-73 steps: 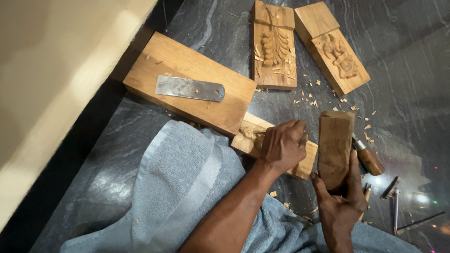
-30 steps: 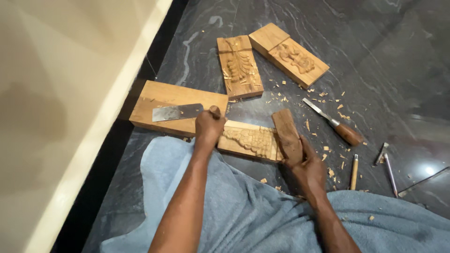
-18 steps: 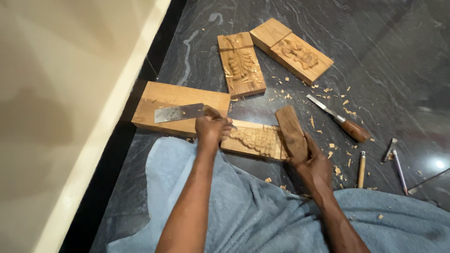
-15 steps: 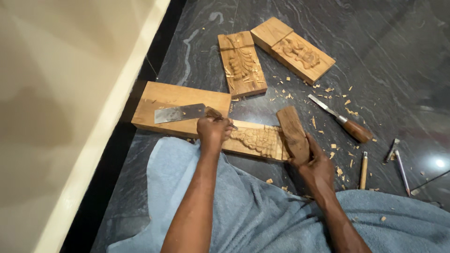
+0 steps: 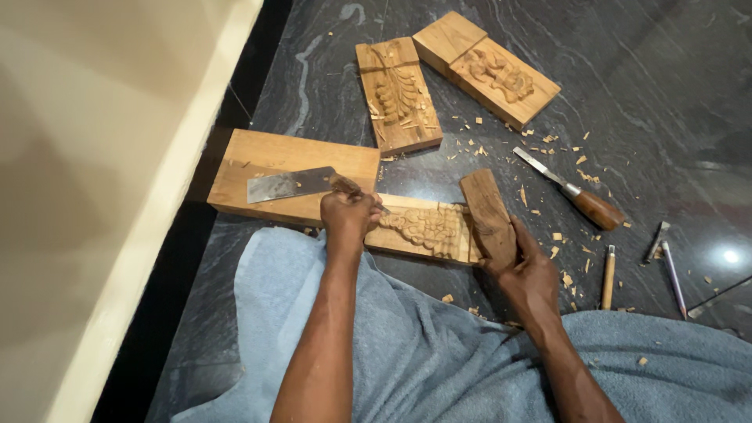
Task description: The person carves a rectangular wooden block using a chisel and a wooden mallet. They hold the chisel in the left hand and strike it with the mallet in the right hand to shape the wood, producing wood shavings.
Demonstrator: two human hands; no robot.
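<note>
Head view, looking down at a dark marbled stone floor strewn with pale wood chips

Left hand curled shut around a slim carving tool, fingers pressed together on its handle; tip end set at the left edge of the carved wooden panel; tool mostly hidden by the hand, blade shape not discernible

Carved wooden panel lying flat on the floor between both hands, relief pattern facing up, right end covered by the wooden mallet block

Right hand gripping the lower end of the wooden mallet block, fingers wrapped on its sides; block tilted, resting across the panel's right end

Plain wooden board just beyond the left hand, touching or nearly touching the panel, with a flat metal blade lying on top

Farther off: a second carved panel and a third carved block, near each other

Right of the work: a wooden-handled chisel, then thinner tools near the frame edge, details too small to read; one tool cut off at the right border

Blue-grey cloth covering the lap at the bottom, forearms crossing over it

Cream wall with pale skirting along the left side
</note>
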